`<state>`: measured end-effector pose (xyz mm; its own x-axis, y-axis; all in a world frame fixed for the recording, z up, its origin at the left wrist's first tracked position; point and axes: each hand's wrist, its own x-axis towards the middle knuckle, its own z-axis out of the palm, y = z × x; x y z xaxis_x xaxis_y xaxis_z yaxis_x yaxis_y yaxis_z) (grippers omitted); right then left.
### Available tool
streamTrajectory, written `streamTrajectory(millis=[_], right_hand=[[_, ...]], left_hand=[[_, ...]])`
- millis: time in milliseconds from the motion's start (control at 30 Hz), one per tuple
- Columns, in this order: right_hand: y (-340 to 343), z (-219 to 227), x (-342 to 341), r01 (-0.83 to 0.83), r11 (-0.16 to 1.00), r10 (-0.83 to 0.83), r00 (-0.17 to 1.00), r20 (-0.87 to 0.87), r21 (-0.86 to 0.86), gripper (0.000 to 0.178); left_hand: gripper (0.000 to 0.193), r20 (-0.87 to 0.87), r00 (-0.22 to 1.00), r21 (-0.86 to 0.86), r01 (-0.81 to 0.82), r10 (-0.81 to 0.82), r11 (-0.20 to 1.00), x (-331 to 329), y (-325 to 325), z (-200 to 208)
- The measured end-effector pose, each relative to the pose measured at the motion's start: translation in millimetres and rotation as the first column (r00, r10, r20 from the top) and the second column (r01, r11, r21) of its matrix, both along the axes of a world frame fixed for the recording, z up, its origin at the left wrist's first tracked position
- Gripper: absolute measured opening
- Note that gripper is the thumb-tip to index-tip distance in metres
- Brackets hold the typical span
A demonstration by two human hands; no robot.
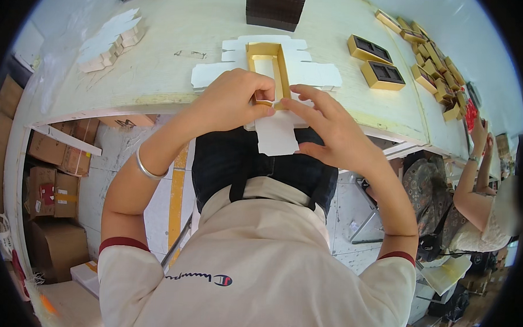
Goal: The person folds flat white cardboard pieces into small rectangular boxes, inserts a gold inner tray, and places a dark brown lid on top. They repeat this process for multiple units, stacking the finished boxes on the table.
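A shallow gold cardboard box (282, 72) with a whitish inside is on a pile of flat white box blanks (210, 75) at the table's front edge. My left hand (235, 99) has its fingers curled over the box's near left corner, pinching the wall with the thumb. The index finger of my right hand (334, 128) touches the near right corner, its other fingers spread. Its thumb is low, beside a white flap (276, 135) that hangs past the table edge above my lap. My left fingers partly hide the near wall.
A dark brown stack of trays (275, 9) stands beyond the box. Two gold boxes with dark inserts (382, 75) sit to the right, several more gold boxes (435, 60) farther off. White folded pieces (110, 40) lie left. Another person's arm (472, 188) is at the far right.
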<state>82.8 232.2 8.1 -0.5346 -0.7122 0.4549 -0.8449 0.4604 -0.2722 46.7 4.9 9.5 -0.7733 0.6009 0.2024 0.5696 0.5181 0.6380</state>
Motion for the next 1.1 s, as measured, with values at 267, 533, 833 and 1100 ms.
streamTrajectory(millis=[267,533,833,1100], right_hand=[[-23,-18,-40,0.024,0.885,0.059,0.985,0.162,-0.466,0.017],[-32,-21,-29,0.129,0.915,-0.116,0.992,0.057,-0.382,0.022],[-28,-14,-34,0.091,0.996,-0.092,0.995,-0.033,-0.017,0.016],[-15,18,-57,-0.072,0.989,0.046,0.979,0.198,0.126,0.01]], left_hand=[[0.03,0.487,0.865,0.293,-0.032,-0.12,0.956,-10,-12,13],[0.027,0.05,0.997,0.465,-0.079,0.063,0.882,2,3,-24],[0.021,-0.328,0.923,0.246,-0.121,0.2,0.962,16,10,-29],[0.031,-0.08,0.983,-0.063,-0.169,0.164,0.984,-7,-6,37]])
